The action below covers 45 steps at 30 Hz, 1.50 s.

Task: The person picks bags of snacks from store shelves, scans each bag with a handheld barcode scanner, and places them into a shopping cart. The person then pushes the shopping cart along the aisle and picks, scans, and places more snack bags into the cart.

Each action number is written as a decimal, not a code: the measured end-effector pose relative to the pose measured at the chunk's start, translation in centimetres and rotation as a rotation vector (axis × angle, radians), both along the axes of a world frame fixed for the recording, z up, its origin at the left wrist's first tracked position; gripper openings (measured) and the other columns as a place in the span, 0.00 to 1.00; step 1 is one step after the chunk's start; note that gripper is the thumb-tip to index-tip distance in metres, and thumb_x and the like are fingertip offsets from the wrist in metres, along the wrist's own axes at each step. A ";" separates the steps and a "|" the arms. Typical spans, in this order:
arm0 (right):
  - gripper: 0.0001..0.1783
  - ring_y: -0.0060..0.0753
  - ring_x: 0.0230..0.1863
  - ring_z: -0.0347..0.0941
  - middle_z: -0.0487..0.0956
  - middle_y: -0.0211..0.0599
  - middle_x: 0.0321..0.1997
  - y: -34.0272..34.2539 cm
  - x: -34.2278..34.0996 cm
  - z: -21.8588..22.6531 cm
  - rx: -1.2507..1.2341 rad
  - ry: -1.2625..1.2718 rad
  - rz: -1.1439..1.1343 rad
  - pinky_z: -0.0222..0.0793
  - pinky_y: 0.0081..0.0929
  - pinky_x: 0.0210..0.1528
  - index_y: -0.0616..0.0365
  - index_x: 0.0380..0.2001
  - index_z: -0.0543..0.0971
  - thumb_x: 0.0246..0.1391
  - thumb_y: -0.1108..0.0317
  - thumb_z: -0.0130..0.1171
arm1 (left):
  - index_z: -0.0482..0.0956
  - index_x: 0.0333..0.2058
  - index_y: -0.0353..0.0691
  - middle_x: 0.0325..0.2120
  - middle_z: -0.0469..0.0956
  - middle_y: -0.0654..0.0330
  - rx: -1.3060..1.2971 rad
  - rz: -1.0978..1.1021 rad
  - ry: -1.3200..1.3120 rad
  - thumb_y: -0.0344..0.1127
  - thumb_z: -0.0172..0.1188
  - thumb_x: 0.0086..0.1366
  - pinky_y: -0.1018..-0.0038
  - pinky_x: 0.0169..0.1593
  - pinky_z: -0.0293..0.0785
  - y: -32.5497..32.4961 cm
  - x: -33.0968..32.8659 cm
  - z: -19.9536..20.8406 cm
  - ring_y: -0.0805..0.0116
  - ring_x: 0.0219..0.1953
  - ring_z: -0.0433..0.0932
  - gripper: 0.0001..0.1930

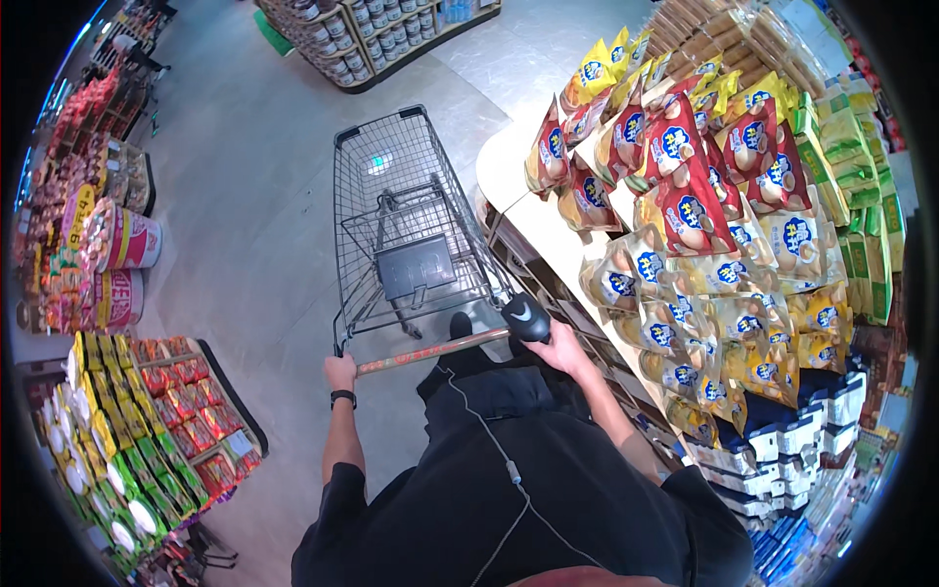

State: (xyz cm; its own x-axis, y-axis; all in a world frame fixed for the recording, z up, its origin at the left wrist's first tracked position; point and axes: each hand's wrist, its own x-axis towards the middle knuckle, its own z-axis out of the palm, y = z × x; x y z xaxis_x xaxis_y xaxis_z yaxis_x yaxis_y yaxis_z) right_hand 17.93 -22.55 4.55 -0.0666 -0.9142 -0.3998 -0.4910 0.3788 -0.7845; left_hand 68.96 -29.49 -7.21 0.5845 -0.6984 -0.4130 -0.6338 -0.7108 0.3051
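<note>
A grey wire shopping cart (364, 230) stands in front of me, with no goods visible in its basket. Inside its near part is a dark flat panel (416, 266). My left hand (340, 372) is closed around the left end of the orange-patterned cart handle (440, 349); a dark band circles that wrist. At the handle's right end my right hand (565, 352) grips a rounded black item (526, 317) with a white mark, perhaps a cap. That item hides the handle's end and part of my fingers.
Right of the cart, a pale display counter (509, 168) bears piled red, yellow and clear snack bags (685, 210). Boxed packs (186, 406) fill a low stand at the left, near pink-and-white tubs (132, 240). Jars fill a shelf (377, 44) ahead. Grey floor (245, 196) runs between.
</note>
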 end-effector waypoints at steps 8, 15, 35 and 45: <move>0.22 0.31 0.40 0.82 0.87 0.43 0.37 0.7 -0.2 0.6 -0.055 0.054 -0.325 0.77 0.36 0.50 0.66 0.46 0.83 0.55 0.59 0.75 | 0.84 0.32 0.22 0.23 0.85 0.40 0.073 -0.107 0.005 0.43 0.63 0.66 0.57 0.44 0.83 -4.2 3.0 0.6 0.46 0.32 0.89 0.21; 0.19 0.36 0.42 0.88 0.89 0.47 0.39 1.2 -1.0 3.3 -0.143 0.025 -0.436 0.80 0.38 0.50 0.66 0.45 0.84 0.52 0.67 0.74 | 0.75 0.60 0.31 0.46 0.85 0.39 0.033 -0.481 -0.281 0.44 0.64 0.68 0.49 0.56 0.79 -6.5 1.3 4.0 0.37 0.51 0.83 0.28; 0.20 0.41 0.43 0.88 0.89 0.50 0.40 2.9 -9.6 3.6 -0.115 -0.127 -0.695 0.80 0.38 0.49 0.69 0.45 0.84 0.46 0.74 0.73 | 0.67 0.68 0.36 0.56 0.82 0.41 -0.492 -0.920 0.990 0.51 0.67 0.70 0.57 0.62 0.76 -28.3 -56.8 7.0 0.46 0.58 0.82 0.36; 0.21 0.42 0.44 0.87 0.88 0.50 0.40 1.1 -12.2 4.0 -0.096 -0.186 -0.549 0.79 0.37 0.51 0.70 0.46 0.83 0.47 0.74 0.72 | 0.84 0.49 0.31 0.45 0.87 0.48 -0.341 -0.476 0.792 0.40 0.56 0.77 0.60 0.57 0.77 -27.5 -54.2 8.8 0.57 0.50 0.85 0.17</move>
State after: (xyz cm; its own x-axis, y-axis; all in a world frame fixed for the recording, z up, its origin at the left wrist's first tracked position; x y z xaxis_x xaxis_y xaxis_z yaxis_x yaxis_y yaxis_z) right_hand 5.77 -21.46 8.60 -0.4771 -0.7983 -0.3675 -0.0934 0.4619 -0.8820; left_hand 14.81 -56.97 1.57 -0.1476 -0.9434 -0.2969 -0.3547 -0.2298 0.9063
